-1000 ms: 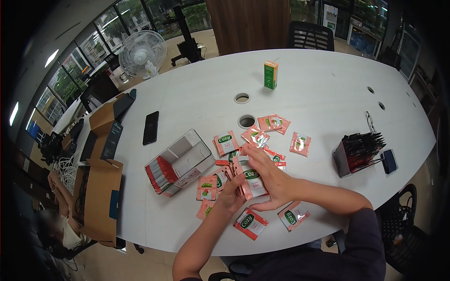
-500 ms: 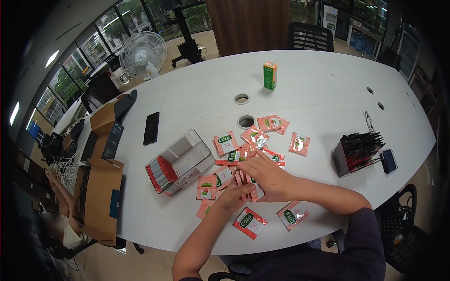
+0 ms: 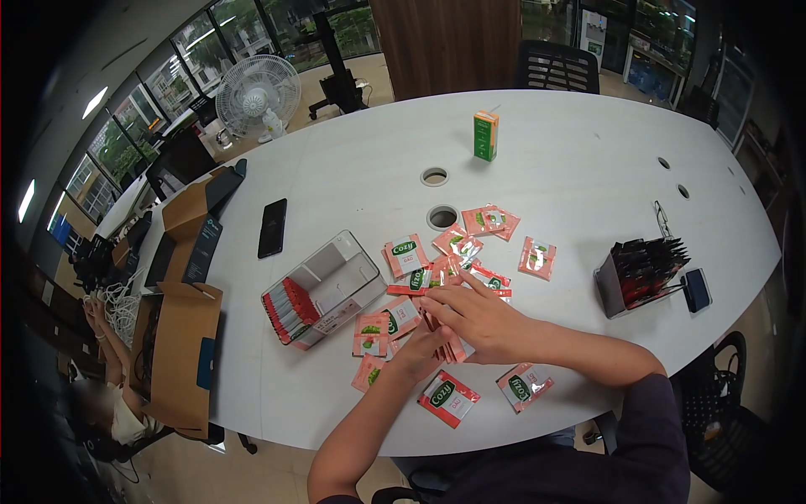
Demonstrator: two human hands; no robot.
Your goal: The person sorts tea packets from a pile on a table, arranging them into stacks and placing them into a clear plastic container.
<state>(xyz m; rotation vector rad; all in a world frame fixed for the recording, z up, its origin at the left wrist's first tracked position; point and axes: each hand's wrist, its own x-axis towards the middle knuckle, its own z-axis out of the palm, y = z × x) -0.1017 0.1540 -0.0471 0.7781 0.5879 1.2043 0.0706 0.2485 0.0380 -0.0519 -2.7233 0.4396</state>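
At a white counter [image 3: 353, 176], a person in a dark top holds a stack of pink sachets [image 3: 456, 348] between two bare hands. The left hand [image 3: 417, 351] grasps the stack, thumb across its near side; the right hand [image 3: 483, 321] lies over it, fingers reaching across the top, and from where I stand I cannot tell whether they grip or only press.

Tidy handling here would seem to call for a loose left hold and light, even pressure from the right, so the edges line up without the slick wrappers bending or sliding out; faces turned one way would help.

"Cozy" reads in white on a green oval on the loose sachet [image 3: 449, 399] nearest the person, with a smaller word below that looks like "ĐÀO". Another sachet [image 3: 525, 387] to its right lies with its Cozy mark turned over. A clear container [image 3: 344, 290] at left holds a row of packets [image 3: 290, 312]; its small print is illegible, as is that on the green-and-orange carton [image 3: 485, 137].
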